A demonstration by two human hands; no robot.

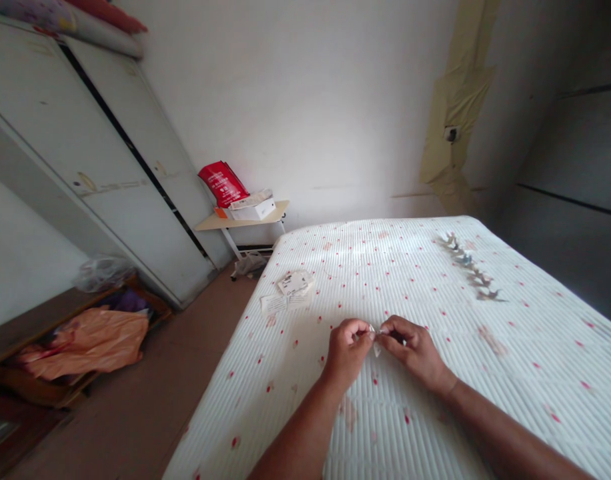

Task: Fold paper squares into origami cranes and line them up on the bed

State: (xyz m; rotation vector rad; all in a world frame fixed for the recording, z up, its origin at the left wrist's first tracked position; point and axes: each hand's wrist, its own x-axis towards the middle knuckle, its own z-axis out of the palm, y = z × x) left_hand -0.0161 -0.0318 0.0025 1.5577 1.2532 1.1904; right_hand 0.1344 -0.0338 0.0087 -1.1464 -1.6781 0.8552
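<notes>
Between my two hands is a small folded piece of paper (pixel 377 349), pale and pointed at its lower end. My left hand (pixel 350 343) pinches it from the left with thumb and forefinger. From the right, my right hand (pixel 408 347) pinches its other side, fingers curled. Both hands are just above the bed's white ribbed cover (pixel 365 427); much of the paper is hidden by fingertips. A row of several small folded paper figures (pixel 468 263), resembling cranes, stands at the far right of the bed. Loose printed paper pieces (pixel 293 287) lie at the left.
Beyond the bed's left corner, a small table (pixel 213 221) carries a red bag (pixel 223 183) and a white box (pixel 255 210). A pale cabinet (pixel 100 153) stands at the left wall. Below it, an orange plastic bag (pixel 93 340) rests on a wooden piece of furniture.
</notes>
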